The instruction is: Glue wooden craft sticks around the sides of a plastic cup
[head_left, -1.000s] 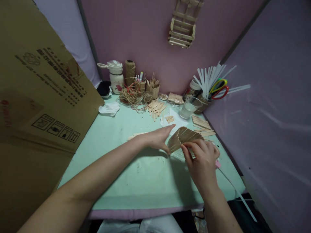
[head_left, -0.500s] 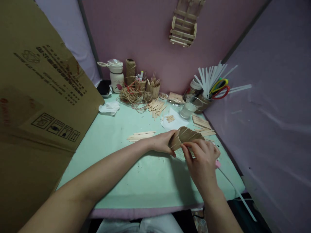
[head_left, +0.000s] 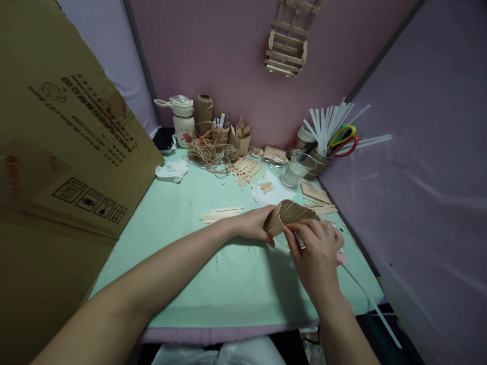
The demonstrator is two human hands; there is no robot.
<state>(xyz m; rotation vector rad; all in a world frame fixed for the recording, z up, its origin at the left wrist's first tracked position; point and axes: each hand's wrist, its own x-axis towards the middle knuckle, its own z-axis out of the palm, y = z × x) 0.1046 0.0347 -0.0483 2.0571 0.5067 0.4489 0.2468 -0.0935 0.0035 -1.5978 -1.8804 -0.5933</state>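
A small holder made of popsicle sticks (head_left: 297,211) is tilted above the table, its open end facing partly toward me. My left hand (head_left: 255,223) is closed around its left side, the thumb below and the fingers hidden behind it. My right hand (head_left: 314,241) pinches the near rim between thumb and forefinger; its other fingers are curled over the right end. Whether a small piece is between those fingertips I cannot make out. Below the right hand, a pink item (head_left: 341,258) shows in part.
Loose popsicle sticks (head_left: 220,214) lie left of the holder. Behind are a plastic cup (head_left: 299,170), tangled twine (head_left: 213,154), a white bottle (head_left: 183,124) and a pot with glue sticks and scissors (head_left: 319,161). A cardboard box (head_left: 76,152) stands at left; a stick shelf (head_left: 287,48) hangs on the wall.
Both hands keep the same hold on the stick holder, with hardly any movement. The whole view has shifted very slightly.
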